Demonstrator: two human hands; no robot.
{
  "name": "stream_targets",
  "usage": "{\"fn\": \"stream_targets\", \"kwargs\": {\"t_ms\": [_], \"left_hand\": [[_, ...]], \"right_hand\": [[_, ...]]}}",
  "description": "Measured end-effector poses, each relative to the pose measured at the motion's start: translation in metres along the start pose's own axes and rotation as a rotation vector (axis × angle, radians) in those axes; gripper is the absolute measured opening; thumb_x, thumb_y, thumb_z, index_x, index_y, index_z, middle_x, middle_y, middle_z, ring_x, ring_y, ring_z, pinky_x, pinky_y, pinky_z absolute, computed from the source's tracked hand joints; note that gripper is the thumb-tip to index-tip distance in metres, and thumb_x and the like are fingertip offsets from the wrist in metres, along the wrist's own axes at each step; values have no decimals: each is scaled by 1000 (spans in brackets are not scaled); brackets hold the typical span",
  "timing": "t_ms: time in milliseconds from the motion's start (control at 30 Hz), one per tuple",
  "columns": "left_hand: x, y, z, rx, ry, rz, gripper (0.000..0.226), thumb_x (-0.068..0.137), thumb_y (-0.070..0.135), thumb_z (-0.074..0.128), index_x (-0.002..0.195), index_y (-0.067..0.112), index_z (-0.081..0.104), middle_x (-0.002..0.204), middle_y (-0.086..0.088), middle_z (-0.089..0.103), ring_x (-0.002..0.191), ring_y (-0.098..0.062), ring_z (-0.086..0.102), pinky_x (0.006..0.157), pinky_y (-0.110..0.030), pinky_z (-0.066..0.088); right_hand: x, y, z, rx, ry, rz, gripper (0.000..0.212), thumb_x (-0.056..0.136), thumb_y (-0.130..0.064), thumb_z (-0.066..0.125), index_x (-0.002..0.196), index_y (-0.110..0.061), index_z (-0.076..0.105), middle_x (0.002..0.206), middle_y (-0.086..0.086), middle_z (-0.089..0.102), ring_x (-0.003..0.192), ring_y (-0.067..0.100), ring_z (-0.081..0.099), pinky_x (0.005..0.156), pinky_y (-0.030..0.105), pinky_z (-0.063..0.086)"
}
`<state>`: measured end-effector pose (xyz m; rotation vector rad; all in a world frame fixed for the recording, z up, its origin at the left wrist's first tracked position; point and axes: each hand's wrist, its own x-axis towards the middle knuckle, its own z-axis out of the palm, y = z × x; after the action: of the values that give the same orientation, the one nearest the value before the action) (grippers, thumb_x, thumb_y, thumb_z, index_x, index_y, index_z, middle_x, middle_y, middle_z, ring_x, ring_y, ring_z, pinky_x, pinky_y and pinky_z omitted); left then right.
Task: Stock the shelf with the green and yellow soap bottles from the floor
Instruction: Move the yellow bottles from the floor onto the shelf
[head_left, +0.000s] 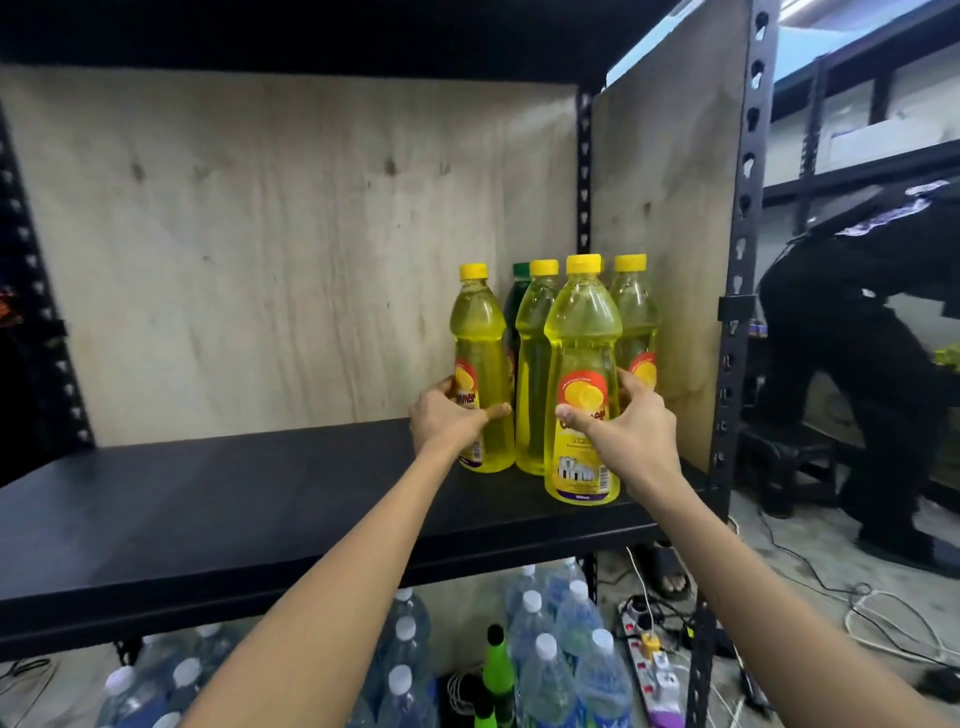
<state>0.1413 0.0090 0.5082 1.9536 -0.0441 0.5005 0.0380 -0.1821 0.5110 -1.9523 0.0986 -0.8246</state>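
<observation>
Head view. I see my left hand (447, 421) wrapped around a yellow soap bottle (480, 369), its grip closed on the label, and my right hand (631, 431) clasping the front yellow bottle (582, 384) likewise. Both bottles stand upright on the black shelf (234, 493), at its right end, touching a cluster of more yellow bottles (537, 364) and one green bottle (517, 306) behind. Water bottles (550, 654) stand on the floor below.

Two bare forearms are seen, no sleeves reaching the visible length. Left hand (449, 421) and right hand (631, 428) are ungloved. No rings, watch or bands are noted. Short, unpainted thumbnails are seen.
</observation>
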Motion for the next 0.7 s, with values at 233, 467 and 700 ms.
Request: {"fn": "stream_targets", "kwargs": {"t_ms": [233,467,700], "left_hand": [[-16,2,-9,27,-110,14,95,61,39,93,142,20,49,133,1,62,122,-22,58,98,-37,49],[-100,-7,-58,39,-24,147,86,72,21,87,145,32,44,144,1,51,125,-15,54,103,-36,49],[-257,-99,-146,8,303,132,63,73,23,84,121,51,54,122,21,57,105,1,60,79,-20,52]], "right_hand": [[-7,-4,-7,-34,-63,-3,101,67,-50,85,149,-13,38,133,8,61,124,27,57,97,45,53],[-68,-21,-24,-104,74,-105,92,69,-37,88,147,-19,43,133,8,51,125,24,50,101,37,43],[-210,-10,29,91,-231,-118,71,68,-37,87,132,-29,56,112,-7,51,102,6,51,88,18,37]]}}
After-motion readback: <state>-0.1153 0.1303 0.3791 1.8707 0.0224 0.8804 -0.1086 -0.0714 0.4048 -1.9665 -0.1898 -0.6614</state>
